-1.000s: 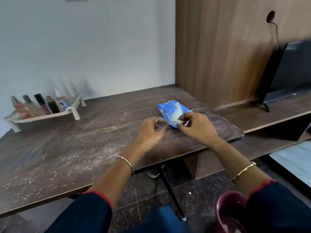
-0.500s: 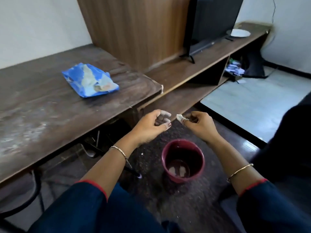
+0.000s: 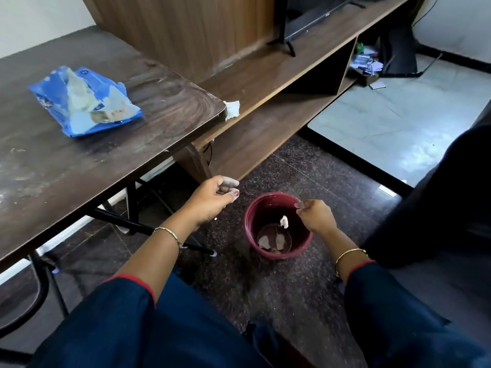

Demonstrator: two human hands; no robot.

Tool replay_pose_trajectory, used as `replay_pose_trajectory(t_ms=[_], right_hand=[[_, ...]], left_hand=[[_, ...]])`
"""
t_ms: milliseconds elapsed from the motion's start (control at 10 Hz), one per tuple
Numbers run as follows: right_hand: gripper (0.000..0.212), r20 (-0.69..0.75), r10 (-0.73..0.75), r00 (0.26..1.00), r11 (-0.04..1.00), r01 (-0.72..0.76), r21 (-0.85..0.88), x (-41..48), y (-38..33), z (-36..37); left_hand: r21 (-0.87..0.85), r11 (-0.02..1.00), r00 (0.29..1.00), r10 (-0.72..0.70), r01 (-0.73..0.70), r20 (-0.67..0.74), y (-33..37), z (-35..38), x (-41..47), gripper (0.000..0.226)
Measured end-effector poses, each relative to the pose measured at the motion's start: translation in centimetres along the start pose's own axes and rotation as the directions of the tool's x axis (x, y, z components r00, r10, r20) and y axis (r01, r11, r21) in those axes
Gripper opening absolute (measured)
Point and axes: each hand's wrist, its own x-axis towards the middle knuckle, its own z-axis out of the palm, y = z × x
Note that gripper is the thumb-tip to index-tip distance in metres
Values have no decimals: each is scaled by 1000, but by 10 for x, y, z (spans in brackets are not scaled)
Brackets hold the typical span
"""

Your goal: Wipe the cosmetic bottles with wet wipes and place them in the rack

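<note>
My right hand [image 3: 313, 216] hovers over the dark red bin [image 3: 249, 235] on the floor, fingers loosely curled and holding nothing. A small white scrap of wet wipe [image 3: 284, 221] is in mid-air just below it, inside the bin's mouth. Used wipe pieces [image 3: 273, 240] lie at the bin's bottom. My left hand [image 3: 212, 197] hangs left of the bin, loosely curled and empty. The blue wet wipes pack [image 3: 87, 102] lies open on the brown table [image 3: 159, 115]. The rack and the bottles are out of view.
A low wooden shelf unit [image 3: 265, 75] runs behind the bin, with a black TV [image 3: 305, 17] on it. A torn paper bit [image 3: 233, 108] sticks to the table's corner. Black table legs [image 3: 132, 208] stand left of the bin. A dark seat [image 3: 438, 208] is at right.
The view swung from the table down to the floor bin. My right hand carried a wipe scrap from the pack to above the bin and let it go; it is falling in.
</note>
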Motion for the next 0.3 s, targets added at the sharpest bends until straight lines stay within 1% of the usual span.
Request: replay_pose_trajectory(t_ms=[100,200,300], right_hand=[[27,-16,0,1000,999,0,50,2,1,0],[26,-93,-25,995,997,32,74,-3,-6,-5],[21,-255,-115,960,974,159,161,-9,-40,-17]], left_hand=[[-8,1000,1000,-6,6,2,0,2,2,25],[1,1000,1000,20,-20,4,-1,2,5,24],[63,992,993,116,-114,-33,14,2,7,27]])
